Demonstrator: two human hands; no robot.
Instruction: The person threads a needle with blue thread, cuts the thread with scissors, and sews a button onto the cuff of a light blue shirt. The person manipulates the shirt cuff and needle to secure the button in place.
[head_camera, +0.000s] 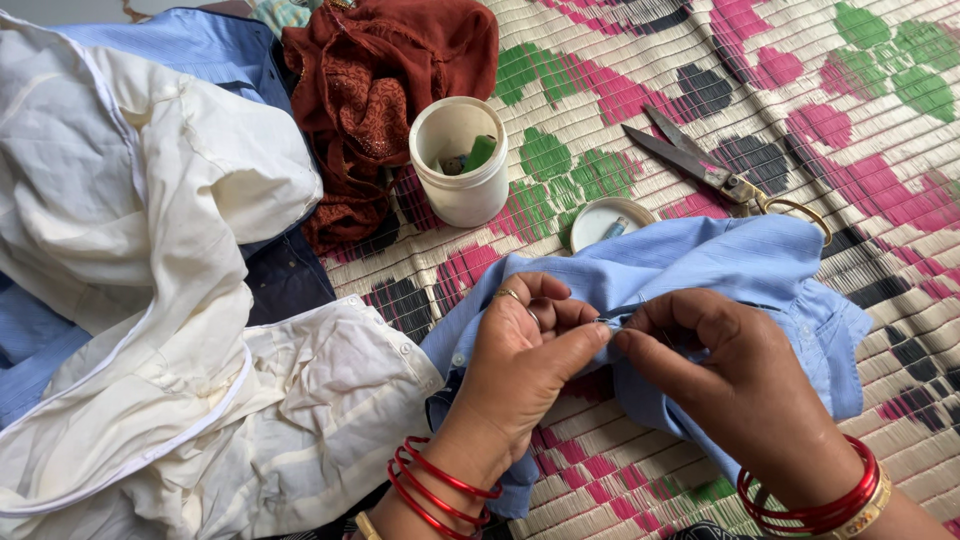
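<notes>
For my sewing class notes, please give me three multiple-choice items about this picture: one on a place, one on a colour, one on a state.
1. Where are the scissors?
A. on the mat, behind the blue shirt
B. inside the jar
C. in a hand

2. What colour is the shirt in both hands?
A. cream
B. light blue
C. rust red

3. How is the white jar?
A. closed
B. tipped over
C. open and upright

Answers: 1 A, they lie on the mat; 2 B, left hand and right hand pinch blue cloth; 3 C, its lid lies beside it.
</notes>
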